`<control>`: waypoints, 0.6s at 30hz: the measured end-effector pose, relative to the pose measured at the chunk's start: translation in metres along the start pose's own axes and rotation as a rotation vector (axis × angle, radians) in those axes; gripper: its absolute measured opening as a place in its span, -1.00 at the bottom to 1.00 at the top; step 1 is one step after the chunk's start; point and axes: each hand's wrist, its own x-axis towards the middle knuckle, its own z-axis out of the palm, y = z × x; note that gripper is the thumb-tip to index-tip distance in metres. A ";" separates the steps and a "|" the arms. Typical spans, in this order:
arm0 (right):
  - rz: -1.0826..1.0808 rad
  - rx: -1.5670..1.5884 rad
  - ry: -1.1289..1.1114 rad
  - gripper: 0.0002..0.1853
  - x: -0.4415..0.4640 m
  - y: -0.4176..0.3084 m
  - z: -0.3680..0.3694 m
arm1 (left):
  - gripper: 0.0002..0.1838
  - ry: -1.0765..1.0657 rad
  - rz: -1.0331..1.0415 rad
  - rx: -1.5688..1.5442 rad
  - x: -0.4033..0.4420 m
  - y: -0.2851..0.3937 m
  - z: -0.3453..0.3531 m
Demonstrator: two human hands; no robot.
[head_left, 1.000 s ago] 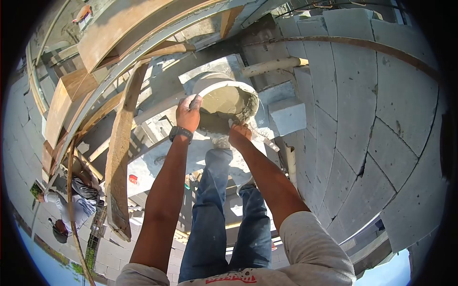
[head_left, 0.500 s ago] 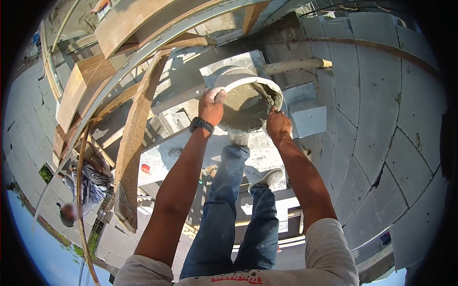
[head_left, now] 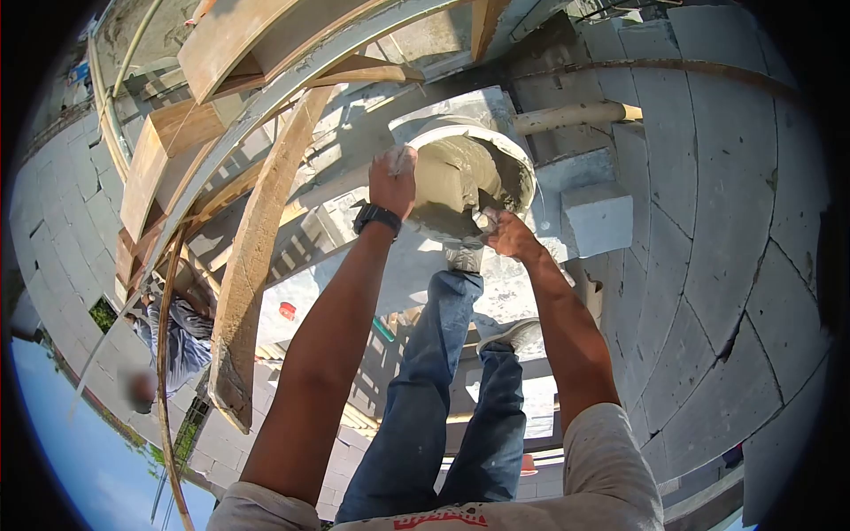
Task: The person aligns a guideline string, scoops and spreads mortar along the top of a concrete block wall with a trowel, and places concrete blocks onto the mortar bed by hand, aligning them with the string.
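Note:
A white bucket (head_left: 529, 168) of wet grey mortar (head_left: 447, 173) tilts toward me on a pale, mortar-smeared board (head_left: 460, 102). My left hand (head_left: 392, 181), a dark watch on its wrist, grips the bucket's left rim with its fingers closed. At the lower right of the opening, my right hand (head_left: 512, 234) is closed around the handle of a trowel (head_left: 485, 205). The blade dips into the mortar, so most of it is hidden.
Pale blocks (head_left: 598, 219) stand right of the bucket, beside a block wall (head_left: 699, 221). A rough timber plank (head_left: 266, 239) and curved wooden formwork (head_left: 168, 150) rise on the left. Another person (head_left: 181, 332) is lower left. Gaps show between boards near my feet.
My right hand has shifted down and left over the bucket's opening with the trowel. The mortar is reshaped, heaped more toward the middle. My left hand keeps the rim; the view has shifted slightly.

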 end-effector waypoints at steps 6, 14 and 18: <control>0.303 -0.982 0.395 -0.42 -0.030 -0.108 0.151 | -0.25 -0.161 -0.225 -0.138 0.044 -0.049 -0.024; 0.205 -0.599 0.409 -0.25 -0.051 -0.092 0.154 | -0.25 0.067 -0.146 -0.119 0.001 -0.022 -0.032; 0.113 -0.527 0.382 -0.31 -0.090 -0.105 0.181 | -0.32 0.144 -0.168 -0.172 -0.061 -0.030 -0.018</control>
